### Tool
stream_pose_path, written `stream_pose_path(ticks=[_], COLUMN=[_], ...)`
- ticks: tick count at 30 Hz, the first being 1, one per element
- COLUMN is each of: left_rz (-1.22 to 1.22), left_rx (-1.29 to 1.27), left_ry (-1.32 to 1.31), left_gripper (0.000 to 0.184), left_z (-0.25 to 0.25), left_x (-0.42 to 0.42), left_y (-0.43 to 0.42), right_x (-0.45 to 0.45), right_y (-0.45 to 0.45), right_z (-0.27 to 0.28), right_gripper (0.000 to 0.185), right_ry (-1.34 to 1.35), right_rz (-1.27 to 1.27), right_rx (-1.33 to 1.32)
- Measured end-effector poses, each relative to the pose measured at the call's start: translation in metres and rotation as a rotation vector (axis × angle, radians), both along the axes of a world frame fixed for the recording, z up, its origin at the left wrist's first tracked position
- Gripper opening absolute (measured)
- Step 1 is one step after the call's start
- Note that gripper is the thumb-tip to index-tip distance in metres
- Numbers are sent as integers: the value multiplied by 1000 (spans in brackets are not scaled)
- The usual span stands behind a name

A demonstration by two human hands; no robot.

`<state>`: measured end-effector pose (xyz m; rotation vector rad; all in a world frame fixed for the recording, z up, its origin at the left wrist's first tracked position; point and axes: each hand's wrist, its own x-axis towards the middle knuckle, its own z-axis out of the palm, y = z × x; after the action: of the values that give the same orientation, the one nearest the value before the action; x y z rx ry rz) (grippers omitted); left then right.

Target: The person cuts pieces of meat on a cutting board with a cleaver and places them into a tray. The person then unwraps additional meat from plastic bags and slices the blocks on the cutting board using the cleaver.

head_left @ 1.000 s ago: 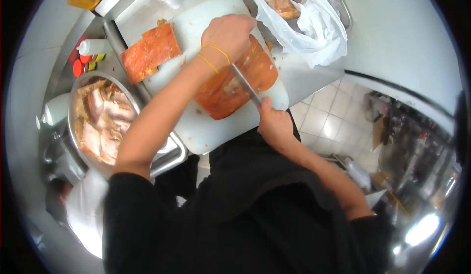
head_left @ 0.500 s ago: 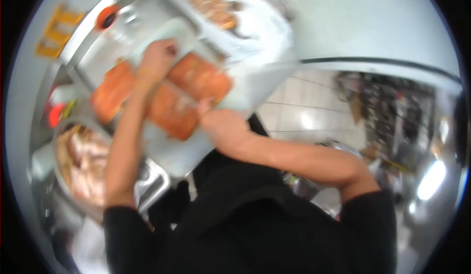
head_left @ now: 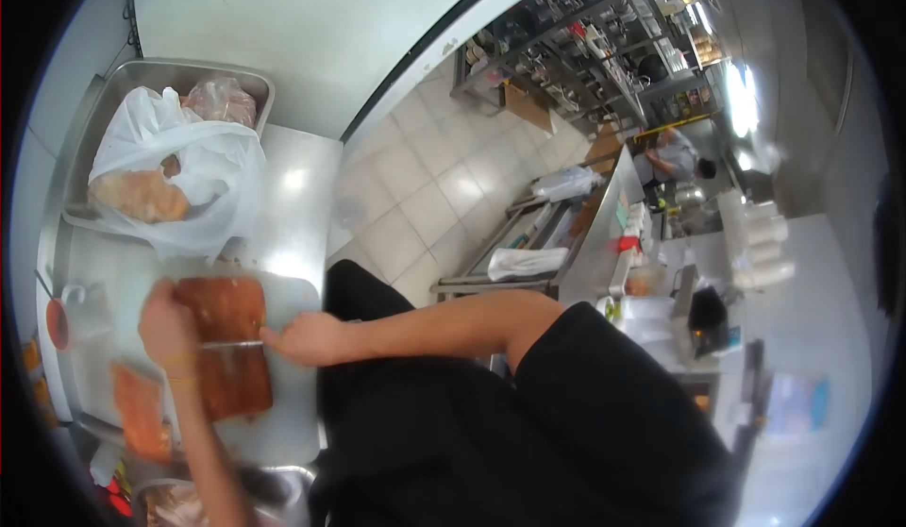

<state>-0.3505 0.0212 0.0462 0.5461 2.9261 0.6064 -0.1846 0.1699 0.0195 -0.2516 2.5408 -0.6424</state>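
Two orange-red slabs of what looks like fish or meat, a far one (head_left: 222, 302) and a near one (head_left: 231, 381), lie on a pale cutting board (head_left: 288, 414). Between them runs the thin blade of a knife (head_left: 229, 344). My right hand (head_left: 307, 338) is closed around the knife's handle end, at the right of the slabs. At the blade's other end is my left hand (head_left: 170, 324), curled closed; what its fingers grip or press is hidden. A smaller orange-red piece (head_left: 140, 409) lies left of my left forearm.
A metal tray (head_left: 262, 83) holds a white plastic bag (head_left: 226, 164) with browned food. An orange-rimmed container (head_left: 58, 324) stands at the left. Below is a metal pan (head_left: 293, 489) with pale meat. Beyond the tiled floor (head_left: 425, 197), a person (head_left: 665, 159) is near another counter.
The view has swung, bringing more of the room at the right into sight. Both hands stay at the slabs, with the knife between the far and near ones.
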Motion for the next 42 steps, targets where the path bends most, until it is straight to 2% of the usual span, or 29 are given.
stream_pose_path(ticks=[5,7,8,10,12,14,15,16,17,18,20,22,27,30,36,38,39,40,41,42], left_rz=[-2,10,-25,-73,-104,-117,-125,-121,-83,-33,-29,-19,38,10,-59,-1,-20,-42,-122,-137], left_rx=[37,68,169,358,443,398,396,339,290,181,93,67,97,234,140,39,83,140,72,1], left_ry=[12,-45,-140,-241,-192,-91,-78,-36,-80,-136,-147,-165,-198,-268,-73,-143,-96,-55,27,70], left_gripper=[12,13,14,16,15,15,15,16,16,15,13,13,13,11,13,13,13,13,14,15], left_z=[-21,-42,-53,-68,-84,-78,-73,-71,-65,-54,-22,-15,-35,-52,-23,-25,-36,-54,-64,-72], left_x=[-20,-32,-41,-50,-52,-46,-43,-41,-38,-36,-27,-23,-32,-43,-27,-27,-31,-33,-35,-32], left_y=[-23,-42,-52,-63,-69,-63,-63,-61,-62,-54,-33,-30,-38,-49,-27,-22,-27,-35,-44,-48], right_x=[-11,-21,-24,-35,-32,-35,-32,-33,-37,-30,-25,-22,-30,-39,-16,-10,-15,-11,-14,-5], right_y=[-17,-44,-54,-72,-73,-64,-62,-59,-58,-48,-26,-25,-37,-50,-25,-27,-31,-30,-39,-46], right_z=[20,28,31,37,12,43,45,53,56,47,39,39,48,58,17,9,15,-4,7,-20], right_gripper=[24,21,21,18,17,15,18,25,33,41,28,30,33,32,34,41,38,50,38,31], right_ry=[102,42,33,138,102,270,243,182,67,66,10,-7,-4,-23,-1,50,-79,-97,-68,-53], right_rz=[-5,-184,-176,-62,-225,-7,46,47,2,64,81,92,79,100,31,12,9,-47,-24,-180], right_rx=[-77,-123,-133,135,17,166,241,207,183,175,192,205,191,240,150,111,157,56,60,-128])
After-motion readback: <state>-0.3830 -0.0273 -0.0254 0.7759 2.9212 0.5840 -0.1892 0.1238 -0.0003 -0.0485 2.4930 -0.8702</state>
